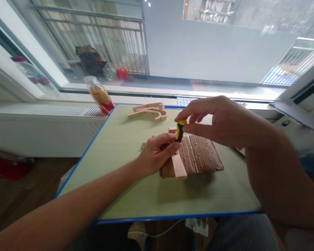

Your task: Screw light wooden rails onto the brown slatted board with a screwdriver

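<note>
While the left hand (157,152) has its fingers clamped on the wooden piece (179,166), the right hand's (219,120) fingers pinch the screwdriver (180,131).

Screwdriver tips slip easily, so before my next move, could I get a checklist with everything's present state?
1. Right hand on the screwdriver: ok, fingers at the top of its handle.
2. Left hand in place: ok, at the handle's lower end, over the wooden piece.
3. Tip seated: cannot tell, hidden by the handle and left fingers.
4. Corrugated sheet beneath the wooden piece: ok.
5. Small metal parts apart from the wooden piece: ok, beyond the left hand.
6. Curved wooden pieces out of the way: ok, near the table's far edge.
</note>
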A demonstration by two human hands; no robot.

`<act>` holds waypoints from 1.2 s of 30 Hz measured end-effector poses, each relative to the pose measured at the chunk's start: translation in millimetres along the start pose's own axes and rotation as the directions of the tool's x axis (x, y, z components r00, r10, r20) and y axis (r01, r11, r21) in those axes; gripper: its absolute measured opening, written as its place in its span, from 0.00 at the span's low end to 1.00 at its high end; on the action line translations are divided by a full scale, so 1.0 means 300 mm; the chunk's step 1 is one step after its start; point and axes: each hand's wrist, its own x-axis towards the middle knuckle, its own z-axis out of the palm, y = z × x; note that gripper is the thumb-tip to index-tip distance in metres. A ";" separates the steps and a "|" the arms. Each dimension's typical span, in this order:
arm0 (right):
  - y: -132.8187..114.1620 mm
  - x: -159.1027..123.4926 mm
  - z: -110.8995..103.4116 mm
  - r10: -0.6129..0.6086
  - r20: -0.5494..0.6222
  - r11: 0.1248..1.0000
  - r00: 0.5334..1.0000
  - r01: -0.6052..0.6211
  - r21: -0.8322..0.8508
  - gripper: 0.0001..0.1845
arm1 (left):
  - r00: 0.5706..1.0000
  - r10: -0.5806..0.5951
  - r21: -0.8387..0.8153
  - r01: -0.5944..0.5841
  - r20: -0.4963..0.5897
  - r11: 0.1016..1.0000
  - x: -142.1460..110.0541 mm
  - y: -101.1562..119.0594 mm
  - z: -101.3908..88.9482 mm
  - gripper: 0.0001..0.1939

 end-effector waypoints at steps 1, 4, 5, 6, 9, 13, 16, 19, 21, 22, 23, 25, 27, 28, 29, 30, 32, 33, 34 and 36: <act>-0.001 0.000 0.001 0.000 0.000 1.000 1.000 0.000 -0.002 0.09 | 1.000 0.004 0.003 -0.004 0.003 1.000 0.001 0.001 0.000 0.17; -0.006 0.001 0.002 0.004 0.000 1.000 1.000 -0.004 -0.007 0.08 | 1.000 0.011 0.020 -0.011 0.012 1.000 0.002 0.004 -0.002 0.17; -0.008 0.002 0.002 0.007 -0.002 1.000 1.000 -0.007 -0.012 0.07 | 1.000 0.012 0.025 -0.012 0.010 1.000 0.002 0.005 -0.002 0.17; -0.008 0.002 0.003 0.013 -0.005 1.000 1.000 -0.013 -0.019 0.06 | 1.000 0.011 0.029 -0.011 0.006 1.000 0.002 0.007 -0.001 0.17; -0.008 0.004 0.010 0.036 -0.018 0.997 0.999 -0.037 -0.061 0.07 | 1.000 0.011 0.023 -0.011 -0.024 1.000 0.002 0.016 0.006 0.16; -0.007 0.009 0.024 0.051 -0.052 0.992 0.997 -0.056 -0.113 0.10 | 0.998 0.003 -0.009 -0.004 -0.057 1.000 0.003 0.028 0.019 0.11; -0.008 0.012 0.031 0.073 -0.062 0.986 0.995 -0.081 -0.148 0.12 | 0.998 0.013 -0.015 -0.014 -0.062 1.000 0.004 0.034 0.024 0.09; -0.007 0.017 0.036 0.088 -0.070 0.980 0.994 -0.099 -0.172 0.13 | 0.997 0.046 -0.003 -0.046 -0.058 0.999 0.006 0.039 0.024 0.08; -0.003 0.020 0.038 0.092 -0.075 0.978 0.993 -0.105 -0.179 0.13 | 0.997 0.052 0.013 -0.051 -0.057 0.999 0.006 0.041 0.022 0.08; 0.000 0.022 0.038 0.096 -0.076 0.976 0.993 -0.109 -0.188 0.14 | 0.997 0.046 0.021 -0.045 -0.057 0.999 0.006 0.041 0.022 0.09; 0.002 0.022 0.037 0.104 -0.073 0.973 0.992 -0.116 -0.201 0.15 | 0.998 0.034 0.024 -0.033 -0.056 0.999 0.005 0.039 0.021 0.09; 0.007 0.022 0.033 0.131 -0.068 0.968 0.989 -0.143 -0.208 0.18 | 0.998 0.002 0.009 -0.001 -0.055 1.000 0.003 0.033 0.020 0.11; 0.010 0.017 0.025 0.139 -0.055 0.977 0.989 -0.146 -0.153 0.20 | 0.998 -0.029 -0.020 0.028 -0.056 0.999 0.001 0.024 0.018 0.14; 0.010 0.014 0.020 0.120 -0.045 0.986 0.992 -0.124 -0.107 0.20 | 0.998 -0.040 -0.032 0.038 -0.055 0.999 0.001 0.020 0.018 0.15; 0.009 0.010 0.014 0.087 -0.029 0.994 0.996 -0.088 -0.063 0.19 | 0.997 -0.049 -0.041 0.047 -0.052 0.998 0.000 0.017 0.017 0.15; 0.008 0.007 0.008 0.048 -0.010 0.998 0.999 -0.048 -0.030 0.17 | 0.997 -0.055 -0.047 0.053 -0.048 0.998 0.000 0.015 0.017 0.16; 0.006 0.001 -0.001 -0.008 0.023 1.000 1.000 0.008 -0.006 0.14 | 0.997 -0.058 -0.061 0.055 -0.043 0.997 -0.001 0.013 0.017 0.15; 0.006 -0.001 -0.004 -0.016 0.030 1.000 0.999 0.016 -0.009 0.14 | 0.997 -0.057 -0.067 0.054 -0.046 0.996 -0.002 0.013 0.017 0.14; 0.007 -0.001 -0.005 -0.015 0.027 1.000 1.000 0.016 -0.017 0.14 | 0.997 -0.055 -0.071 0.051 -0.054 0.996 -0.003 0.012 0.018 0.14; 0.010 0.000 -0.004 -0.011 0.007 0.999 1.000 0.012 -0.039 0.15 | 0.997 -0.050 -0.062 0.046 -0.064 0.997 -0.004 0.012 0.017 0.14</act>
